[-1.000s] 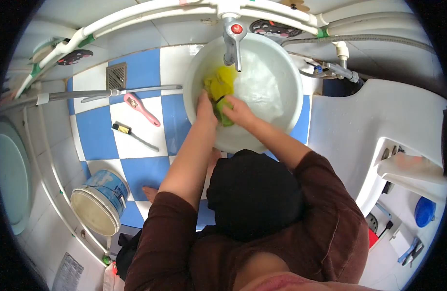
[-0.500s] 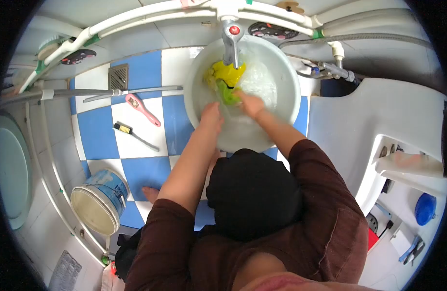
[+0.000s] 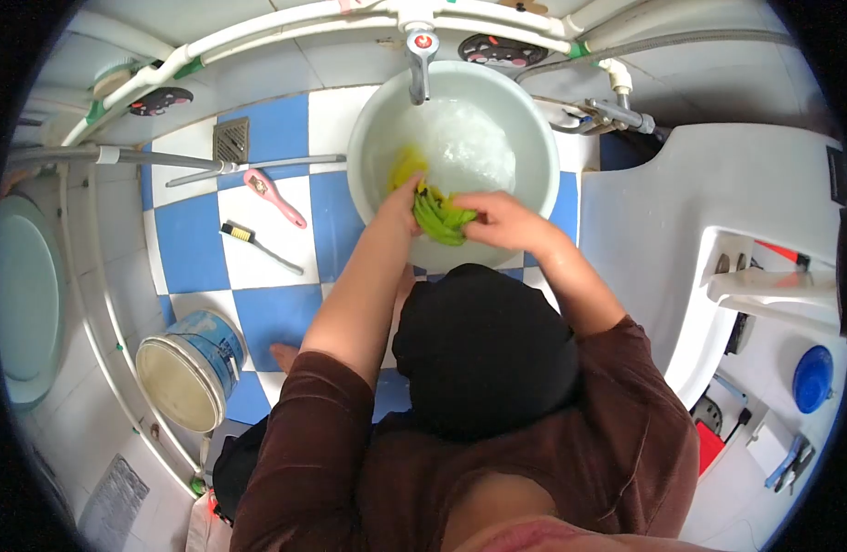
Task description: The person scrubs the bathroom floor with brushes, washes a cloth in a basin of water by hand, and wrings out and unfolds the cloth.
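Observation:
A wet cloth, bright green [image 3: 437, 219] with a yellow part, is bunched between my hands over the near side of a pale round basin [image 3: 543, 152]. My left hand [image 3: 403, 207] is closed on its left edge. From the right, my right hand [image 3: 504, 221] pinches the green folds. The yellow part [image 3: 407, 166] hangs toward the water beyond my left fingers and looks blurred. Rippling water [image 3: 474, 138] lies in the basin. Above the far rim is a metal tap [image 3: 420, 69].
Left of the basin, a pink-handled brush [image 3: 274, 198] and a grey scrubbing brush [image 3: 263, 248] lie on blue and white tiles. A bucket [image 3: 189, 368] stands lower left. A white washboard-like sink unit [image 3: 681, 202] fills the right side. Pipes [image 3: 286, 32] run along the wall.
The green part has come up out of the water toward me, gathered in both hands. My right hand has moved nearer to me, and the view has shifted slightly.

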A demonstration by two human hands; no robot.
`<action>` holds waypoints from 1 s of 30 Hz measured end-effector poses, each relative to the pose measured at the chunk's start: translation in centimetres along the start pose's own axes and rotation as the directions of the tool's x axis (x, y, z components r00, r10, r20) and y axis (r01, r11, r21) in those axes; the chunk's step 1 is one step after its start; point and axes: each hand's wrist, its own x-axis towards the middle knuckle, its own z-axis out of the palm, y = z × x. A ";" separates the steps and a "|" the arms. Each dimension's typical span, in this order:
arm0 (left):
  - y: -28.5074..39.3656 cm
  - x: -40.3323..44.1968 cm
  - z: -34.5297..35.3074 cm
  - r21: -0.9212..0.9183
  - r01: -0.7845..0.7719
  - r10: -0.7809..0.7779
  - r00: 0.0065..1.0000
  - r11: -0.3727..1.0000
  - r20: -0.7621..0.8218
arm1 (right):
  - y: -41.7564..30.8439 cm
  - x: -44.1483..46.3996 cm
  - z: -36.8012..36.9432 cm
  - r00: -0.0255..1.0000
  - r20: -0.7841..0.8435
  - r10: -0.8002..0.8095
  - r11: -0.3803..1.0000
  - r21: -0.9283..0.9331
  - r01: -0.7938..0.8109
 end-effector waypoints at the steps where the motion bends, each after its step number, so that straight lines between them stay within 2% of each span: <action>1: -0.2 -0.7 0.4 0.098 -0.012 0.012 1.000 0.995 0.001 | 0.4 -0.1 -0.5 0.996 -0.081 -0.043 0.993 0.106 0.051; 3: -0.5 -3.8 2.3 0.289 -0.040 0.040 0.999 0.956 0.008 | 2.0 1.2 -2.3 0.963 -0.249 -0.105 0.938 0.297 0.179; 4: -0.4 -5.6 3.1 0.311 -0.039 0.008 0.995 0.950 0.101 | 3.2 2.0 -2.7 0.953 -0.297 -0.063 0.916 0.362 0.174; 6: -0.4 -8.5 4.6 0.352 -0.042 -0.064 0.957 0.935 0.284 | 6.8 3.6 -2.3 0.924 -0.380 0.028 0.858 0.483 0.172; 9: -1.0 -9.2 5.3 0.378 -0.059 -0.122 0.891 0.924 0.436 | 11.6 6.1 1.4 0.741 -0.599 0.304 0.775 0.608 0.172; 11: -1.8 -9.4 5.5 0.241 -0.026 -0.096 0.872 0.970 0.480 | 14.5 7.2 5.0 0.859 -0.394 0.326 0.404 0.880 0.251; 12: -2.4 -9.4 5.6 0.170 -0.002 -0.084 0.863 0.986 0.499 | 14.9 7.4 6.4 0.910 -0.288 0.297 0.178 0.953 0.243; 13: -3.1 -10.2 6.1 0.091 0.059 -0.096 0.866 0.994 0.491 | 13.5 7.6 6.7 0.939 -0.306 0.158 -0.019 0.950 0.313; 14: -3.6 -11.6 7.0 0.012 0.118 -0.109 0.867 0.993 0.486 | 11.8 7.8 6.8 0.948 -0.318 0.016 -0.228 0.922 0.313; 15: -3.8 -12.3 7.5 -0.069 0.175 -0.121 0.868 0.982 0.481 | 7.9 7.9 5.5 0.961 -0.277 0.025 -0.288 0.918 0.272; 16: -3.9 -11.7 7.0 -0.116 0.146 -0.070 0.866 0.982 0.495 | 5.8 8.0 4.9 0.972 -0.231 0.031 -0.347 0.910 0.227; 18: -3.8 -9.2 5.0 -0.209 0.086 0.035 0.858 0.974 0.512 | 6.9 9.2 3.2 0.978 -0.203 -0.042 -0.434 0.885 0.166; 19: -3.5 -7.6 3.5 -0.148 0.151 -0.025 0.777 0.977 0.629 | 7.3 9.8 2.2 0.978 -0.195 -0.079 -0.474 0.870 0.135; 21: -2.5 -4.9 1.2 -0.001 0.251 -0.145 0.559 0.968 0.816 | 7.1 10.5 0.9 0.974 -0.184 0.134 -0.007 0.982 0.187; 22: -2.1 -5.5 1.8 0.224 -0.012 -0.142 0.739 0.975 0.659 | 6.7 10.8 0.5 0.949 -0.213 0.232 0.235 0.959 0.157; 23: -1.9 -6.7 2.5 0.453 -0.245 -0.016 0.866 0.857 0.499 | 5.9 11.0 0.5 0.915 -0.304 0.264 0.462 0.873 0.157; 24: -1.8 -7.9 3.2 0.711 -0.309 0.110 0.944 0.632 0.312 | 5.0 11.3 0.8 0.877 -0.397 0.272 0.661 0.739 0.129; 25: -1.6 -8.3 3.8 0.880 -0.336 0.276 0.928 0.335 0.249 | 4.3 11.7 1.1 0.834 -0.490 0.253 0.822 0.564 0.081; 26: -1.7 -8.3 4.1 0.943 -0.326 0.419 0.867 0.070 0.269 | 3.7 11.9 1.6 0.807 -0.543 0.232 0.902 0.430 0.030; 27: -1.8 -8.4 4.1 0.947 -0.315 0.496 0.813 -0.063 0.303 | 3.0 12.1 2.0 0.781 -0.592 0.199 0.958 0.286 -0.028; 28: -1.8 -8.7 4.1 0.941 -0.333 0.529 0.788 -0.065 0.315 | 2.5 12.1 2.0 0.756 -0.637 0.154 0.987 0.134 -0.089; 29: -1.8 -9.0 4.0 0.931 -0.362 0.554 0.765 -0.052 0.329 | 2.1 12.2 1.5 0.788 -0.587 0.184 0.978 0.191 -0.085; 30: -1.5 -9.5 4.0 0.914 -0.406 0.558 0.763 0.018 0.328 | 1.7 12.2 1.0 0.818 -0.536 0.210 0.964 0.251 -0.083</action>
